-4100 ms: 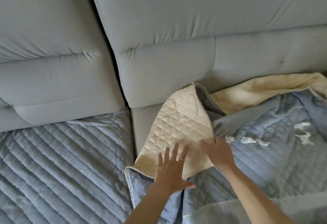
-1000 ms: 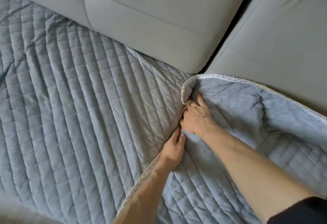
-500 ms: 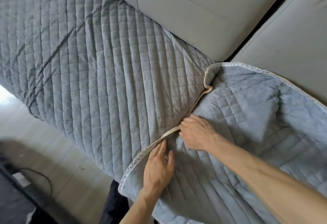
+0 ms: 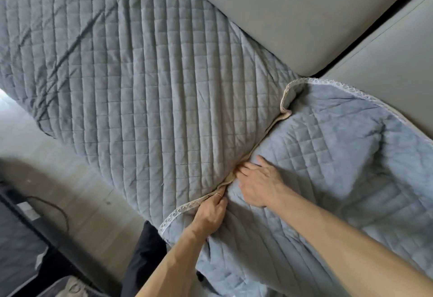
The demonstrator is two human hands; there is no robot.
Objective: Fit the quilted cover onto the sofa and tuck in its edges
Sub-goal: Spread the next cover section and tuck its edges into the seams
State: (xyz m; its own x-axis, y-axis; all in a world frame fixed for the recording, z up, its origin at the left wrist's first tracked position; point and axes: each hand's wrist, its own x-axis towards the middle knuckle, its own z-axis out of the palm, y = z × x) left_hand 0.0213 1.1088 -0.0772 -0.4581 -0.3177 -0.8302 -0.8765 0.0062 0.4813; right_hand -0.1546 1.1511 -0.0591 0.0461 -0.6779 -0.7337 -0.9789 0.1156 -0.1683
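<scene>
A light blue quilted cover (image 4: 339,156) with a lace-trimmed edge (image 4: 178,212) lies over the right seat of the grey sofa (image 4: 293,15). Its edge runs along the gap beside a second, darker quilted cover (image 4: 128,85) on the left seat. My right hand (image 4: 260,184) lies on the light cover with straight fingers pushing its edge down into that gap. My left hand (image 4: 210,214) sits just below it, its fingers curled down into the seam at the cover's trim. At the back the cover's corner (image 4: 288,95) curls up, showing its beige underside.
Grey back cushions (image 4: 386,74) rise behind both seats, with a dark gap between them. Pale floor (image 4: 58,179) shows at the lower left, with a dark cable (image 4: 58,210) and a dark low object (image 4: 18,249). A dark trouser leg (image 4: 145,254) stands against the sofa front.
Both hands have worked forward along the seam from near the back corner toward the front edge. Earlier the beige underside lay folded open; now the blue side faces up.
</scene>
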